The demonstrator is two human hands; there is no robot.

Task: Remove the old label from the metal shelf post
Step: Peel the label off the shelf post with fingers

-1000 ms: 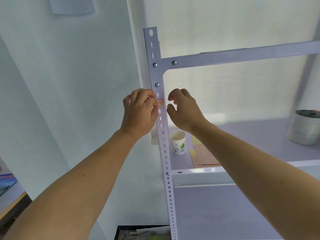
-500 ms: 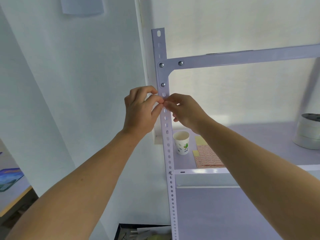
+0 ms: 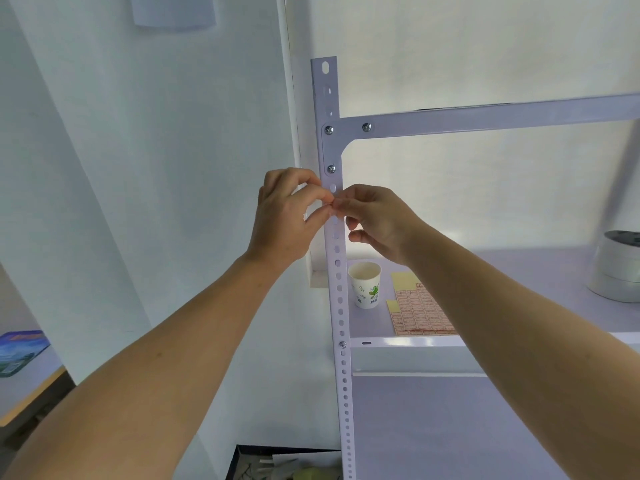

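Head view: my left hand (image 3: 284,220) pinches the metal shelf post (image 3: 330,147); right hand (image 3: 377,220) curls against it (grip hidden from me).

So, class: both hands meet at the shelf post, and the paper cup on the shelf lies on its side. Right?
No. The head view shows the paper cup upright on the shelf; left hand and right hand meet at the shelf post.

Storeroom or office corner: slotted metal shelf post (image 3: 341,306), shelf (image 3: 398,342) against white wall (image 3: 138,133), label sheet (image 3: 420,313), tape rolls (image 3: 620,268), paper cup (image 3: 365,285).
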